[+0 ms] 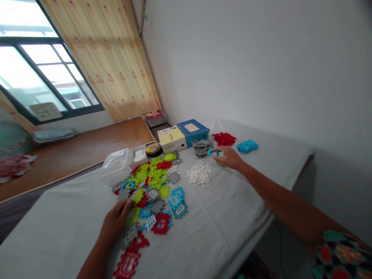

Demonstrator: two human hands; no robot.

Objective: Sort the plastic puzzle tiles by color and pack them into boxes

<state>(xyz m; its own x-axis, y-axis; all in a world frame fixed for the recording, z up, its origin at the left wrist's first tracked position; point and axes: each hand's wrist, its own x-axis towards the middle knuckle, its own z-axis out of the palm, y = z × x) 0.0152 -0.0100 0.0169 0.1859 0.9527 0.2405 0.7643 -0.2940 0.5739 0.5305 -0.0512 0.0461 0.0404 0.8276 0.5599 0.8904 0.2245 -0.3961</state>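
My right hand [229, 157] reaches over the far side of the table, with thumb and fingers closed on a blue toothed building piece [213, 152]. Just below that hand, part of a lime-green piece [220, 163] shows. At the left edge of a mixed pile, my left hand [116, 217] rests with curled fingers beside a lime-green building piece [133, 216]; what those fingers hold, if anything, is hidden. The pile mixes lime, red, grey and blue pieces, among them a red window piece [162, 223]. White window grids [200, 174] form a heap between my hands.
Behind the right hand stand a grey stack [202, 147], a red heap [223, 138] and a blue stack [247, 146]. A clear plastic tub [116, 166], a round black tin [154, 149], a yellow-white box [172, 140] and a blue box [193, 132] line the far edge.
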